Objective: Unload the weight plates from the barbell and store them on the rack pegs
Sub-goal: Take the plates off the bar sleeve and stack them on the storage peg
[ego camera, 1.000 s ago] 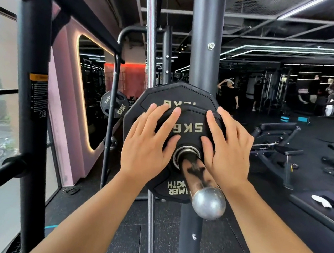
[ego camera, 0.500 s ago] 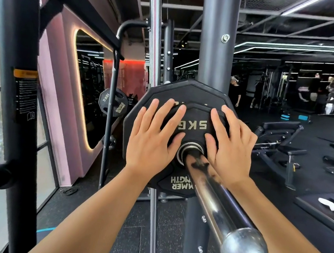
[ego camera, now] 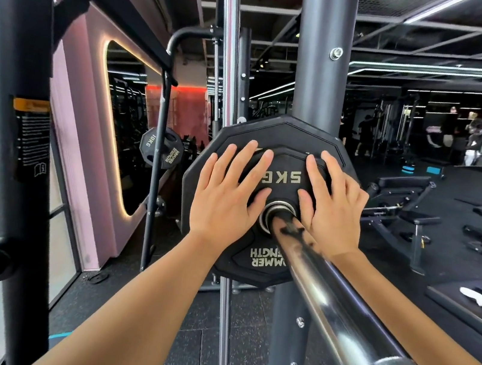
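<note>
Flanking the chrome bar (ego camera: pixel 325 296), left hand (ego camera: pixel 224 201) and right hand (ego camera: pixel 335 216) flat, fingers straight, on the 5KG plate (ego camera: pixel 285 175).

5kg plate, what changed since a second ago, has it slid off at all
Nothing visibly moved. The left hand and right hand stay flat on the 5kg plate, either side of the barbell sleeve; it still sits against the larger plate.

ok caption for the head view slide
Left hand and right hand flat on the 5 kg plate threaded on a chrome bar
</note>
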